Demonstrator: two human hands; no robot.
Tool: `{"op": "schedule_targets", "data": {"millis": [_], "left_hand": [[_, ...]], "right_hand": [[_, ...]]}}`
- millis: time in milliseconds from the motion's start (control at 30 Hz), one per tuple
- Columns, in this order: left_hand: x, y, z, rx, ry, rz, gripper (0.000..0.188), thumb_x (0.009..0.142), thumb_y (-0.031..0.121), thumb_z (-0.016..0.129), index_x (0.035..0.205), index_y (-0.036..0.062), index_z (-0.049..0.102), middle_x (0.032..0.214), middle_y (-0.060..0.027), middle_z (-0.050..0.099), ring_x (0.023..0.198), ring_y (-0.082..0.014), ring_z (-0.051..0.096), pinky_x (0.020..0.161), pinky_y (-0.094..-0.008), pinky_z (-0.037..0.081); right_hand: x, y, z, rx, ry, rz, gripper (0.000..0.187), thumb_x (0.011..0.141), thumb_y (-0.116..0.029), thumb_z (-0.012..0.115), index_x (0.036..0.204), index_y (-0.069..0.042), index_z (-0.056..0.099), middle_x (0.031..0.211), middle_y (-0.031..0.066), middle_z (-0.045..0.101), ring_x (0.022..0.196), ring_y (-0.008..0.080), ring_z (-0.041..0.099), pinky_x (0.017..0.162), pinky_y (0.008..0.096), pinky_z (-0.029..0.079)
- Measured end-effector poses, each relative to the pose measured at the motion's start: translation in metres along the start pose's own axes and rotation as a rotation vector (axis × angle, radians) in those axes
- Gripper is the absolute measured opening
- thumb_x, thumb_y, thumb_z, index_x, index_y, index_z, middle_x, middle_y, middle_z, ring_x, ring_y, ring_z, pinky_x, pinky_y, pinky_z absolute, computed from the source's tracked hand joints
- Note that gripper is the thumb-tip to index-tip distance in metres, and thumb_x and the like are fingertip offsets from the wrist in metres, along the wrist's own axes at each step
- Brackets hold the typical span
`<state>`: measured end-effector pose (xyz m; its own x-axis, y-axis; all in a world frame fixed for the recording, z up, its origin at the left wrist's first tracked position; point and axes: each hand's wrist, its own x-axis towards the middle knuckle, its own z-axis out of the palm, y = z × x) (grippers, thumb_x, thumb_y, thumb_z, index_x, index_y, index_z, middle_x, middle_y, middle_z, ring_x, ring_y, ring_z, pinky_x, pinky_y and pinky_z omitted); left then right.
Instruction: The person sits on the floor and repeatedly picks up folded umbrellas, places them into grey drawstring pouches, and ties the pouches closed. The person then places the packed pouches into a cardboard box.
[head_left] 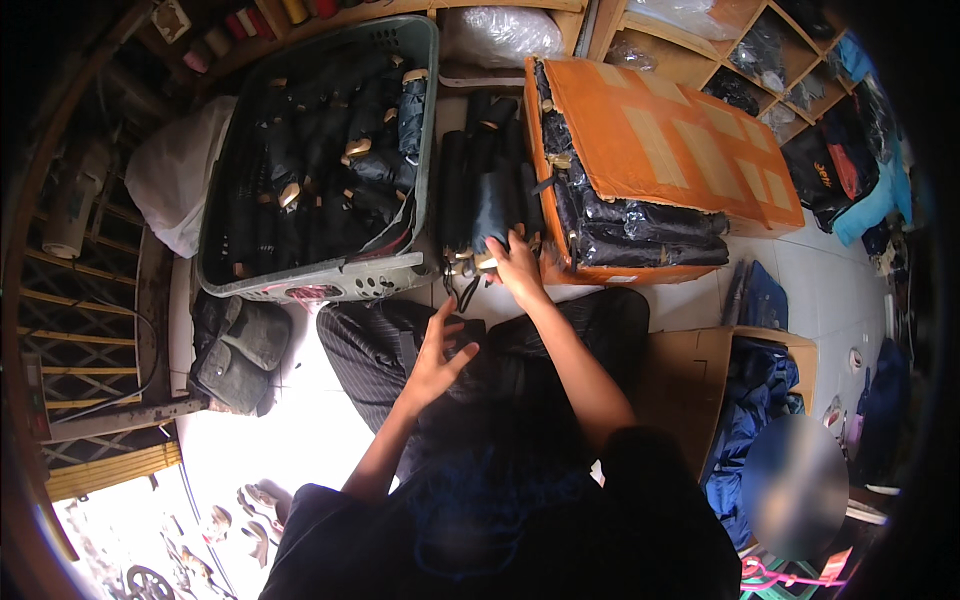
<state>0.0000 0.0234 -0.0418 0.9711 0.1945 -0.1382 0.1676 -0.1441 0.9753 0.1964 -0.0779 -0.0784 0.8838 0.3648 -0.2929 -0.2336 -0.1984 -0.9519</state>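
Note:
Several dark folded umbrellas (455, 190) lie side by side on the floor between a basket and an orange carton, their handle ends toward me. One of them, a dark blue folded umbrella (491, 205), rests on the pile. My right hand (515, 270) is closed around its near end. My left hand (438, 355) hangs over my lap with its fingers apart, holding nothing. Thin black wrist straps (463, 293) dangle between the two hands. The grey plastic basket (430, 130) at the left is packed with more dark folded umbrellas (330, 180).
The orange carton (670, 130) at the right holds plastic-wrapped dark bundles (650, 240). A lower carton (690, 375) with blue fabric (755, 400) stands by my right side. Grey bags (245, 345) sit on the floor at left. Wooden shelves (700, 50) line the back.

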Motion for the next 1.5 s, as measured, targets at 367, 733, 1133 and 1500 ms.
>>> {"op": "schedule_targets", "data": {"millis": [367, 733, 1133, 1500], "left_hand": [[-0.015, -0.005, 0.004, -0.186, -0.008, -0.054, 0.037, 0.094, 0.009, 0.053, 0.129, 0.0013, 0.047, 0.121, -0.0131, 0.057, 0.108, -0.0208, 0.057, 0.094, -0.0325, 0.042], [0.020, 0.005, 0.050, -0.189, -0.240, -0.004, 0.028, 0.095, 0.010, 0.053, 0.121, -0.0002, 0.054, 0.111, -0.0133, 0.063, 0.099, -0.0198, 0.061, 0.090, -0.0310, 0.045], [0.022, 0.030, 0.086, -0.018, -0.405, 0.026, 0.026, 0.096, 0.012, 0.051, 0.117, -0.0017, 0.056, 0.109, -0.0150, 0.064, 0.097, -0.0216, 0.062, 0.088, -0.0324, 0.046], [0.013, 0.036, 0.091, -0.025, -0.393, 0.012, 0.027, 0.096, 0.016, 0.052, 0.116, -0.0011, 0.057, 0.108, -0.0147, 0.064, 0.096, -0.0213, 0.062, 0.088, -0.0325, 0.046]], "right_hand": [[-0.036, 0.054, 0.026, 0.076, 0.165, -0.196, 0.036, 0.086, -0.009, 0.064, 0.118, 0.001, 0.052, 0.112, 0.0191, 0.060, 0.085, 0.0249, 0.066, 0.072, 0.0326, 0.052], [-0.312, -0.114, -0.199, -0.336, 0.608, -0.291, 0.019, 0.088, -0.001, 0.057, 0.107, 0.000, 0.060, 0.094, 0.0075, 0.065, 0.083, 0.0133, 0.065, 0.072, 0.0261, 0.050], [-0.480, 0.002, -0.473, -0.893, 1.092, 0.339, 0.047, 0.082, -0.028, 0.070, 0.123, -0.009, 0.056, 0.118, 0.0194, 0.061, 0.112, 0.0339, 0.056, 0.094, 0.0397, 0.044], [-0.453, 0.027, -0.476, -1.130, 1.325, 0.779, 0.050, 0.087, -0.031, 0.063, 0.130, -0.015, 0.045, 0.111, 0.0236, 0.062, 0.105, 0.0377, 0.060, 0.088, 0.0461, 0.048]]}}
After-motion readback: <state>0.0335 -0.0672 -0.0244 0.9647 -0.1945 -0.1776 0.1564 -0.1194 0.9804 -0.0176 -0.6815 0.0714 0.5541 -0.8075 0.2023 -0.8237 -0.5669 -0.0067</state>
